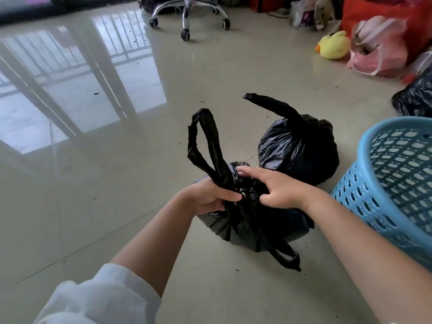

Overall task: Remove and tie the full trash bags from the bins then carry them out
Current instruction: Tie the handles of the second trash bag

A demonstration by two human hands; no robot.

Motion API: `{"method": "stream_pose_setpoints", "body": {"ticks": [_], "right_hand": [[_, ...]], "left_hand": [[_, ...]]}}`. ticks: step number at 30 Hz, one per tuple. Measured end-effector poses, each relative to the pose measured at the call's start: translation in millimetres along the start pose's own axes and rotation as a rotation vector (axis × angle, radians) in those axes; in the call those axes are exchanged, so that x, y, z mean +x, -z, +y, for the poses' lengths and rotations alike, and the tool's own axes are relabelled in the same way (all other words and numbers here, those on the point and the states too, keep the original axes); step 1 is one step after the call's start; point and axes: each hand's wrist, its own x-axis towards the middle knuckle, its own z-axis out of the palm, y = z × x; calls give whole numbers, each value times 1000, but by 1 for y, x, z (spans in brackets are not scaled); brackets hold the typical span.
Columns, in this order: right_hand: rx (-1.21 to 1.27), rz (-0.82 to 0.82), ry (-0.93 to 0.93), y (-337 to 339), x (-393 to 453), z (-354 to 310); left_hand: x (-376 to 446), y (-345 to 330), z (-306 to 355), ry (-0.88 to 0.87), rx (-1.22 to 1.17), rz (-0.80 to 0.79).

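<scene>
A black trash bag (247,228) sits on the tiled floor in front of me. My left hand (210,197) is closed around its gathered neck, with one handle loop (203,141) standing up above the fist. My right hand (278,188) pinches the bunched plastic at the knot from the right, index finger stretched over the top. The other handle loop (285,256) trails toward me on the floor. Just behind stands a second black bag (299,148), tied, its twisted tail sticking up to the left. The blue perforated bin (397,183) stands at the right.
An office chair base (189,17) on castors stands at the far middle. A yellow plush duck (334,45), a pink plastic bag (378,50) and another black bag (416,99) lie along the right side. Glossy floor stretches to the left.
</scene>
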Motion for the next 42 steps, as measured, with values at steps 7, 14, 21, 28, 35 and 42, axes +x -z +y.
{"method": "stream_pose_setpoints", "body": {"ticks": [7,14,21,28,35,42], "right_hand": [[15,-125,-192,-6,0,7],[-54,-61,-205,-13,9,4],[-104,-38,-177,-24,6,3],[-112,-62,-229,-28,8,13],[-175,-89,-233,-39,6,13],[-67,-222,-237,-39,1,22]], "left_hand": [[2,2,-5,15,66,56],[13,-5,-14,-71,110,462],[30,-14,-21,-195,423,862],[19,-13,-21,-46,206,603],[16,-13,-41,19,-399,421],[16,-7,-50,-170,-121,675]]}}
